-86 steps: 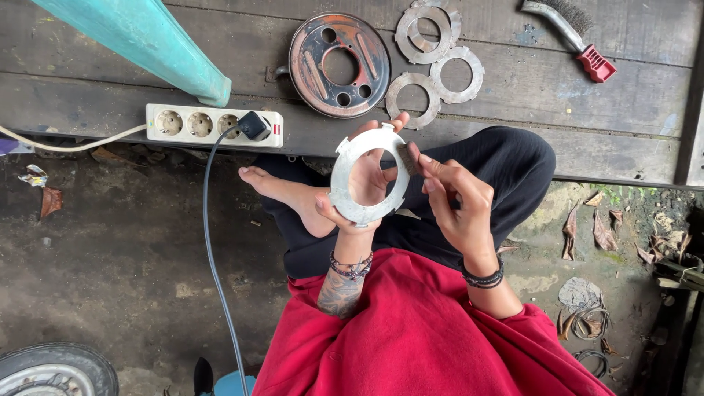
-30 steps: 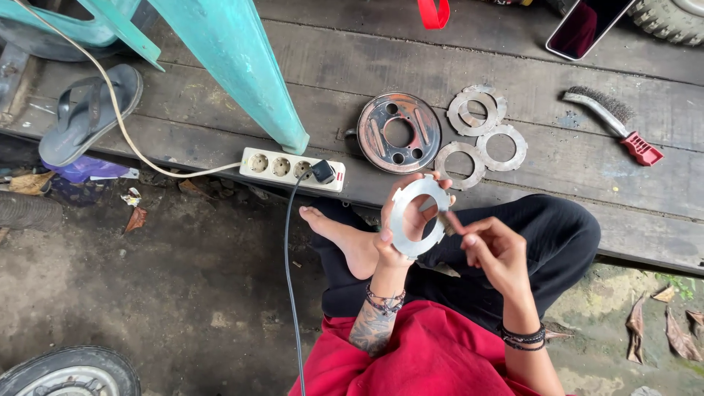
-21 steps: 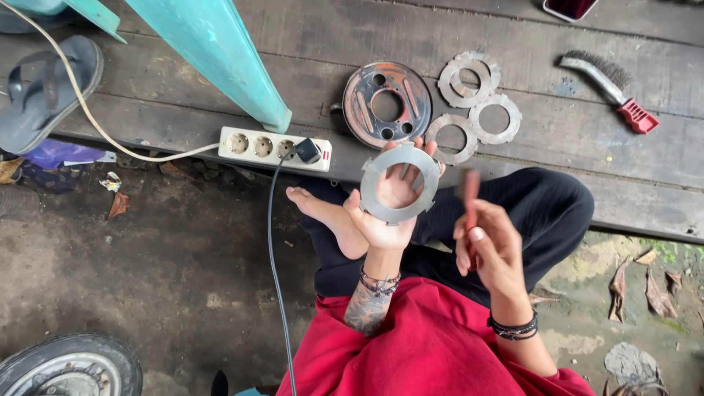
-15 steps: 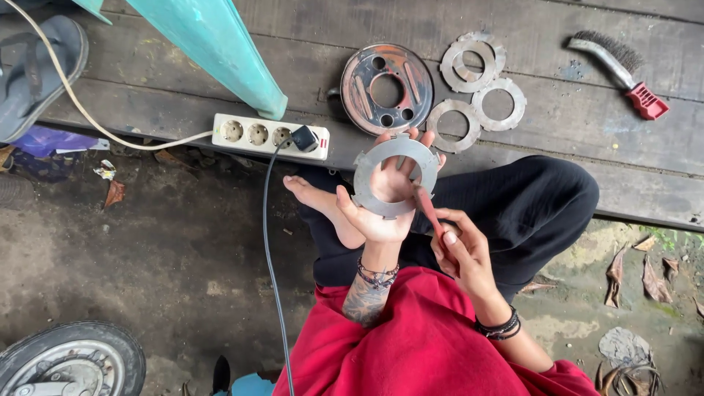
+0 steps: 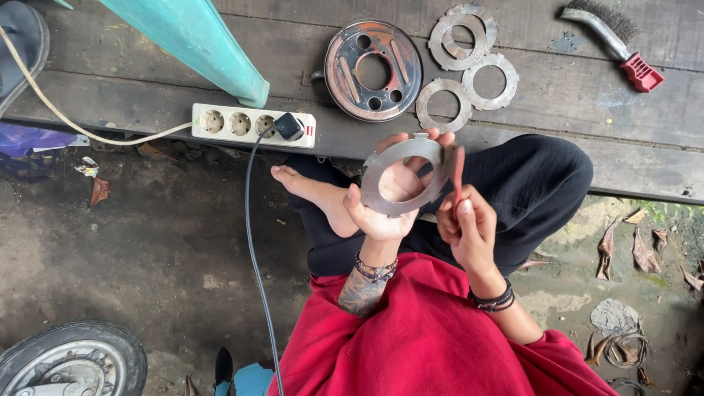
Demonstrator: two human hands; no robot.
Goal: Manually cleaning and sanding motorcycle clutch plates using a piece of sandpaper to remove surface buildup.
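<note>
My left hand [image 5: 387,209] holds up a flat grey metal ring plate [image 5: 403,176], fingers curled around its rim and the palm showing through its hole. My right hand [image 5: 467,229] is closed on a thin reddish strip [image 5: 457,170], which stands upright against the ring's right edge. Both hands are above my crossed legs in black trousers [image 5: 524,187]. On the wooden planks just beyond lie a rusty round hub plate [image 5: 373,70] and three more ring plates [image 5: 445,103].
A white power strip [image 5: 253,125] with a black plug and cable lies on the plank edge. A turquoise post [image 5: 198,40] rises at the back left. A red-handled wire brush [image 5: 612,37] lies back right. A wheel [image 5: 70,363] sits at lower left.
My right hand swung away from the ring, then came back with the reddish strip to its right edge. The view shifted around; the left hand kept the ring raised.
</note>
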